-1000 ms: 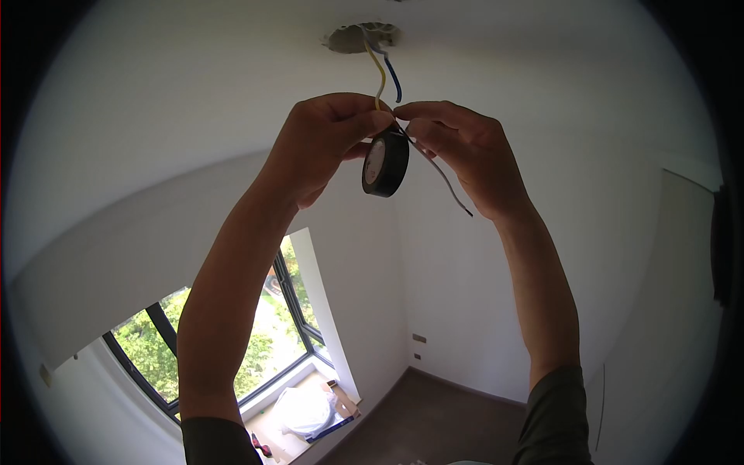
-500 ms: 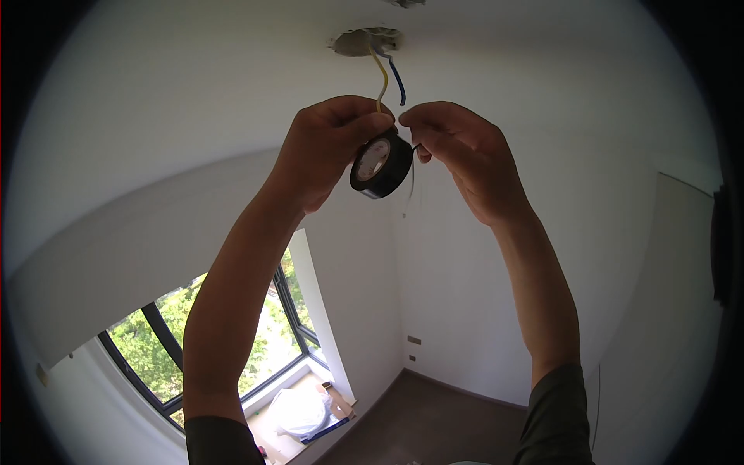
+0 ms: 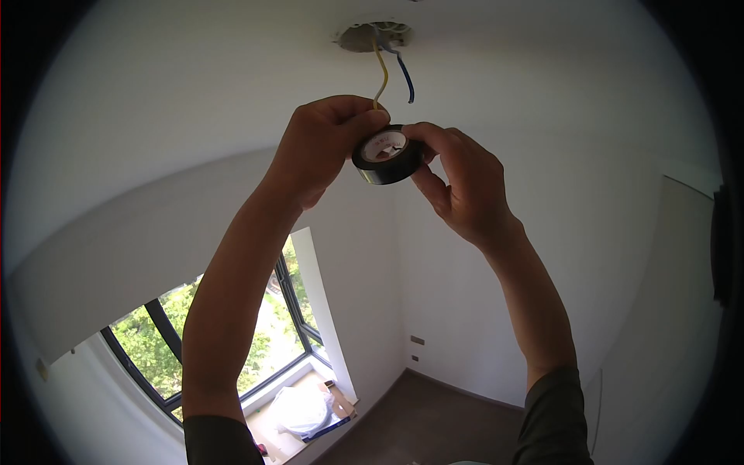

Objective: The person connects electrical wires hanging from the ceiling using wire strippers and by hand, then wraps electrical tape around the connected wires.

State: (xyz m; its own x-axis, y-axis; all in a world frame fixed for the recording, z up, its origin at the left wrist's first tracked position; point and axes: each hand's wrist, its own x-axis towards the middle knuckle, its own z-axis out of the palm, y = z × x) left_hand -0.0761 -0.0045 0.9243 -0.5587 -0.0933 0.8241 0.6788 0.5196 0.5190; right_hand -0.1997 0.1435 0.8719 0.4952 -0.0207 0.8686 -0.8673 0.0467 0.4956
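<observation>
Left hand (image 3: 329,139) pinched tight on yellow wire (image 3: 384,76); right hand (image 3: 469,178) curled, digits gripping black tape roll (image 3: 387,172), just beside left hand. Blue wire (image 3: 408,81) hangs above right hand.

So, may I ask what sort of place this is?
Probably a room, perhaps in a home, under electrical work: a yellow wire and a blue wire hang from a ceiling hole, the right hand holds black tape, and there is a window.
</observation>
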